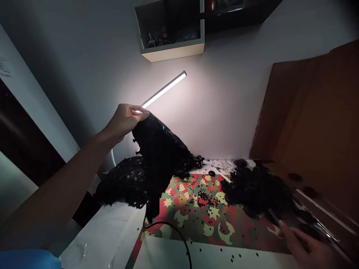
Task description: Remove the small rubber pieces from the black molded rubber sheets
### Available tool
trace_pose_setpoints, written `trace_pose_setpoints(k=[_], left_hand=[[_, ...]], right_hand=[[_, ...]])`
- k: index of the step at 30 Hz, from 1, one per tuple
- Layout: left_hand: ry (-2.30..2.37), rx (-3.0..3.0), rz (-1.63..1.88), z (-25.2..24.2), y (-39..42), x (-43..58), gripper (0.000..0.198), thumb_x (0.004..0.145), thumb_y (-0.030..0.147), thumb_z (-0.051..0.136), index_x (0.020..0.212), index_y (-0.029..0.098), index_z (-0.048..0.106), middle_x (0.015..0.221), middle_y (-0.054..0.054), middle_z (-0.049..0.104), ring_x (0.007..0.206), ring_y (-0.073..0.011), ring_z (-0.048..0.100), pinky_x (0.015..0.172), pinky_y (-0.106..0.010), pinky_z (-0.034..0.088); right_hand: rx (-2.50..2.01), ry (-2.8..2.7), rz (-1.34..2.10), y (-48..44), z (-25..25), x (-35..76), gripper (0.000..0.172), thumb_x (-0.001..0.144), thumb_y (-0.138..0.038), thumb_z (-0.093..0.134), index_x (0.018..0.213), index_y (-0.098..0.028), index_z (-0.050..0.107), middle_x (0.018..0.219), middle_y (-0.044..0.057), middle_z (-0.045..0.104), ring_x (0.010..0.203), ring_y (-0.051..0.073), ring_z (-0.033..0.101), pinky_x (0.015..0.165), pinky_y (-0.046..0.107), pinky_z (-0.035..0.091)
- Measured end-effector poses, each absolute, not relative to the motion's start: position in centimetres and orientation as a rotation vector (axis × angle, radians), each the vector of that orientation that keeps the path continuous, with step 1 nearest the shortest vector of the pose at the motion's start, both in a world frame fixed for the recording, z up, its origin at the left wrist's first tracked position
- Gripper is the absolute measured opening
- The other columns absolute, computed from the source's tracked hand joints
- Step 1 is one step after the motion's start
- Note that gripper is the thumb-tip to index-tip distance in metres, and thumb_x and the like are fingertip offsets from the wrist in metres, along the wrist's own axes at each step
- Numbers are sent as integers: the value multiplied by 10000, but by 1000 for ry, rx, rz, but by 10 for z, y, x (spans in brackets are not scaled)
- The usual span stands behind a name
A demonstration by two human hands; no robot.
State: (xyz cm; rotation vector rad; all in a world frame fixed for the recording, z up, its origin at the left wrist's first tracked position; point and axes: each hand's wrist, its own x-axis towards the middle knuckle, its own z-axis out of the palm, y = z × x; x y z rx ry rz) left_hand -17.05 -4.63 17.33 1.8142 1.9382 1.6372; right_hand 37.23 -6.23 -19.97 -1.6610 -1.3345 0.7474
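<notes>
My left hand [125, 120] is raised above the table and pinches the top edge of a black perforated rubber sheet [157, 149]. The sheet hangs down and drapes over more of the same punched material [126, 185] at the table's left. My right hand [303, 244] lies low at the bottom right on the patterned cloth [202, 209], its fingers stretched out beside a thin metal tool [316, 222]; I cannot tell whether it grips it. A heap of black rubber rings [255, 186] sits just above that hand.
Small black punched dots [203, 196] scatter over the red, green and yellow cloth. A black cable [179, 231] curves across the front. A brown cardboard panel [314, 112] stands at right. A lit tube lamp [164, 89] and a wall shelf [171, 41] are behind.
</notes>
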Motion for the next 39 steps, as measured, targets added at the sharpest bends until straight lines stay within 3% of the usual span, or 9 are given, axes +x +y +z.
trace_pose_setpoints(k=[6, 12, 18, 22, 25, 29, 32, 34, 39], left_hand=[[1778, 1972, 1619, 179, -68, -103, 301, 947, 329, 809, 1046, 47, 768, 707, -24, 680, 624, -161, 691, 778, -444, 648], [1619, 2270, 1569, 174, -85, -52, 288, 963, 356, 812, 1039, 78, 805, 771, -1, 704, 727, -171, 752, 789, -394, 635], [1385, 2357, 1513, 167, -80, 1, 105, 1005, 233, 742, 964, 155, 798, 762, 34, 734, 663, -107, 730, 589, -205, 566], [1296, 2393, 1541, 163, -65, 26, 100, 995, 168, 762, 901, 192, 788, 757, 31, 715, 813, -152, 779, 739, -269, 665], [1296, 2307, 1595, 154, -53, 24, 92, 987, 224, 777, 898, 205, 786, 802, -2, 735, 828, -175, 778, 767, -296, 674], [1397, 2135, 1632, 112, -29, -4, 197, 954, 398, 773, 943, 203, 795, 832, -45, 754, 792, -198, 755, 685, -299, 624], [1705, 1973, 1415, 58, -5, -36, 322, 964, 494, 691, 968, 187, 790, 768, -49, 735, 663, -188, 686, 608, -304, 559], [1888, 1933, 1133, 22, 11, -59, 291, 925, 452, 684, 914, 189, 809, 767, -62, 759, 693, -214, 705, 647, -320, 561], [2064, 1837, 943, -33, 39, -113, 191, 751, 383, 752, 728, 197, 792, 727, -78, 775, 795, -281, 754, 742, -345, 574]], right_hand=[[-1630, -1312, 739, -78, -172, 359, 652, 806, -828, 688, 591, -213, 703, 516, 38, 533, 512, 198, 492, 482, 304, 417], [-1494, -1294, 864, -79, -169, 347, 652, 836, -809, 716, 600, -215, 583, 554, -20, 365, 538, 151, 336, 487, 284, 297], [-1417, -1364, 896, -79, -168, 331, 664, 909, -818, 652, 674, -198, 624, 597, -25, 366, 588, 152, 343, 533, 283, 282], [-1374, -1362, 891, -83, -161, 328, 672, 926, -814, 643, 670, -192, 637, 584, -35, 340, 568, 144, 329, 521, 280, 273], [-1372, -1339, 876, -84, -158, 335, 665, 922, -803, 665, 675, -185, 653, 588, -38, 345, 566, 141, 331, 521, 277, 276], [-1404, -1299, 848, -83, -161, 348, 655, 930, -785, 672, 656, -193, 612, 590, -40, 339, 570, 138, 334, 524, 275, 278], [-1404, -1257, 883, -82, -165, 350, 654, 927, -792, 680, 681, -189, 625, 607, -38, 357, 583, 138, 345, 529, 270, 279], [-1407, -1248, 915, -82, -166, 346, 653, 915, -803, 691, 727, -178, 673, 619, -36, 373, 590, 140, 357, 531, 267, 285], [-1401, -1326, 951, -84, -163, 335, 652, 924, -802, 684, 747, -175, 697, 618, -44, 335, 590, 137, 321, 537, 273, 266]])
